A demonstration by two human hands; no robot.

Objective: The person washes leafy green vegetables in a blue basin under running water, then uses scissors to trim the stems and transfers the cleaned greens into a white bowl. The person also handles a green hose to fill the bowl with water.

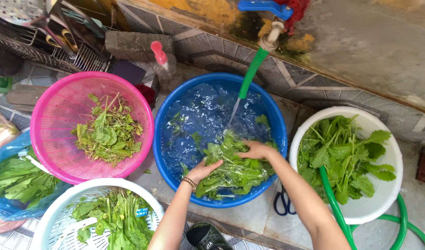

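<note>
My left hand (201,170) lay spread, palm down, on the bunch of wet leafy greens (233,166) in the blue basin (165,115), pressing on its near side. My right hand (255,149) rested on top of the same bunch, fingers curved over the leaves and touching them; I could not tell whether it pinched any stem. The greens sat in the water at the near right part of the blue basin, with a few loose leaves floating further in.

Above the blue basin, a tap (269,39) with a green hose end (252,74) poured a stream of water into it. To the left of the blue basin, touching its rim, stood a pink colander (50,139) holding trimmed stems and leaves. To the right of the blue basin stood a white bowl (388,194) full of fresh greens, with a green hose (332,203) running across its near edge. A white basket (60,208) with more greens stood to the near left of the blue basin. Scissors (283,203) lay on the tiled floor just beside the basin's near right edge.
</note>
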